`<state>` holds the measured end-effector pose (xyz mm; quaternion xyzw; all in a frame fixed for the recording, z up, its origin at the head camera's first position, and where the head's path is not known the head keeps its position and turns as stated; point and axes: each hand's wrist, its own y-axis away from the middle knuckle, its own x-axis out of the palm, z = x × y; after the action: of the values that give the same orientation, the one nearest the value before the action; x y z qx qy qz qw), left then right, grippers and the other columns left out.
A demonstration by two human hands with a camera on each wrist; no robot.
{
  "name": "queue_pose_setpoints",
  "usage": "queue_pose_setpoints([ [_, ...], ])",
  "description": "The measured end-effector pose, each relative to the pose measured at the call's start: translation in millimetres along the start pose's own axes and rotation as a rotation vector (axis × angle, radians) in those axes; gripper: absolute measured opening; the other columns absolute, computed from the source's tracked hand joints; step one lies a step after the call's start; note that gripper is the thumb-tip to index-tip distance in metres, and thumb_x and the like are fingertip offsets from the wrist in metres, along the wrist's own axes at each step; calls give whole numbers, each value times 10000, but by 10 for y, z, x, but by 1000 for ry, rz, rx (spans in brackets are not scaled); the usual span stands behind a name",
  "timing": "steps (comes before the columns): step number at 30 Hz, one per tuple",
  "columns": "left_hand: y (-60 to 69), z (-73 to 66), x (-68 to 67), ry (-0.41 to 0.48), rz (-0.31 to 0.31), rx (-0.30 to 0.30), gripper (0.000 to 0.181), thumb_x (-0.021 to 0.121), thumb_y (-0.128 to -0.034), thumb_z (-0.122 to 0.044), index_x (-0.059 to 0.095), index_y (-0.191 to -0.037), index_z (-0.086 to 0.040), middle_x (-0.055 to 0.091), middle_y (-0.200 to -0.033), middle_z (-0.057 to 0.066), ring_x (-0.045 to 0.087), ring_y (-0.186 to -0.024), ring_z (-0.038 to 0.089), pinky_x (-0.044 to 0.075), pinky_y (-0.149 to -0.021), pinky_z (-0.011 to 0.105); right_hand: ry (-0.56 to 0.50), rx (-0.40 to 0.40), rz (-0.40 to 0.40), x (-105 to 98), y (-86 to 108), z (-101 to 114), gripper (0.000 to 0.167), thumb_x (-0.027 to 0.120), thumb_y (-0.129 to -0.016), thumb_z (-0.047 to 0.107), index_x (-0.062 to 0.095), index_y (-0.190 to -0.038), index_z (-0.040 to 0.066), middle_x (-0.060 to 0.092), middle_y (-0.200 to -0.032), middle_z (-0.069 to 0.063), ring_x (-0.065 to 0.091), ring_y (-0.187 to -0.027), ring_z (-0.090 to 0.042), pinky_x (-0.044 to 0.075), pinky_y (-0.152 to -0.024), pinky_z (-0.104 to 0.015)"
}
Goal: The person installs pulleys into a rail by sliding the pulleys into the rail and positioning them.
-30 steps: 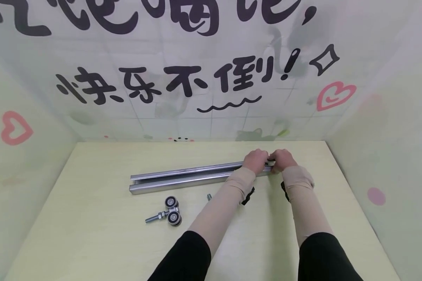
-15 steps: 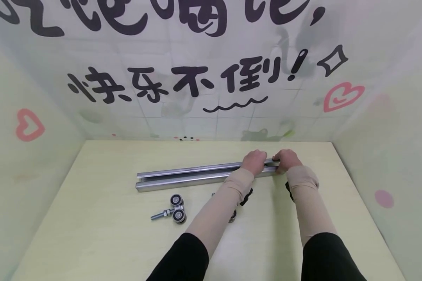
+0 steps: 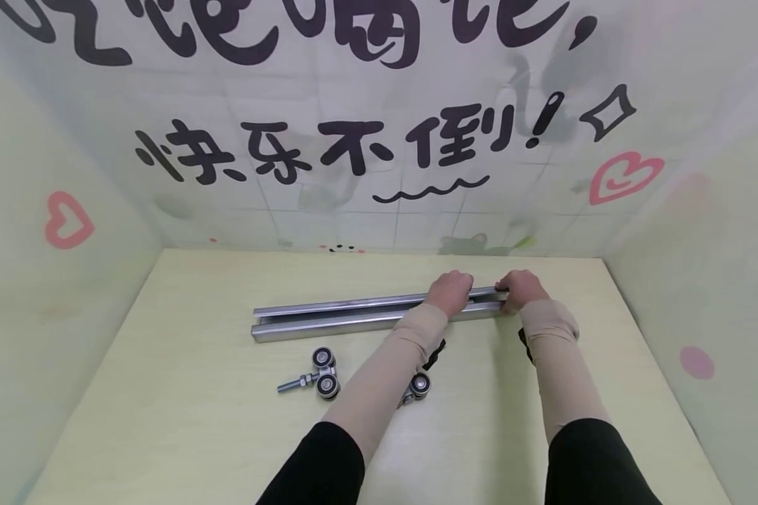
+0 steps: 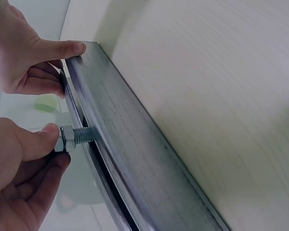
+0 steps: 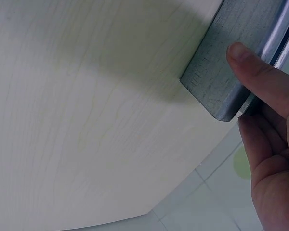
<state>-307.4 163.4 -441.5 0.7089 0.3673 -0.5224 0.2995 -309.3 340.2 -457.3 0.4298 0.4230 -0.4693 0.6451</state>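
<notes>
A metal C-channel rail (image 3: 328, 328) lies across the table, its long slot facing up. Near its right part my left hand (image 3: 450, 293) pinches a threaded bolt with nuts (image 4: 70, 138) between thumb and fingers. The bolt's thread enters the slot; whatever it joins inside the rail is hidden. My right hand (image 3: 523, 289) grips the rail's right end, with the thumb (image 5: 253, 67) on its side wall and the fingers at the opposite side.
In front of the rail lies a twin-wheel roller with a bolt (image 3: 325, 375). A second roller (image 3: 420, 386) lies partly hidden behind my left forearm. Walls with printed writing border the table (image 3: 164, 421) at the back and both sides.
My left hand has slid left along the rail with the bolt, away from my right hand, which stays at the rail's end. The head view has shifted slightly, uncovering more of the second roller.
</notes>
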Motion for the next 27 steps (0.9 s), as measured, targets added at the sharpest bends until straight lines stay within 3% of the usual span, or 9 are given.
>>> queue_pose_setpoints([
  [21,119,105,-7,-7,1,17,114,564,-852,-58,673,-875,-76,664,-839,57,630,-753,182,510,-609,271,-7,-7,4,38,35,0,554,790,-508,-15,648,-1043,-28,606,-1096,-229,556,-988,-416,443,-867,-476],
  [27,133,170,-42,12,27,3,150,558,-857,-49,681,-936,-85,668,-888,39,630,-794,158,509,-645,237,7,-10,-2,18,40,-18,545,787,-501,-4,655,-1030,-26,613,-1083,-229,561,-967,-411,451,-850,-470],
])
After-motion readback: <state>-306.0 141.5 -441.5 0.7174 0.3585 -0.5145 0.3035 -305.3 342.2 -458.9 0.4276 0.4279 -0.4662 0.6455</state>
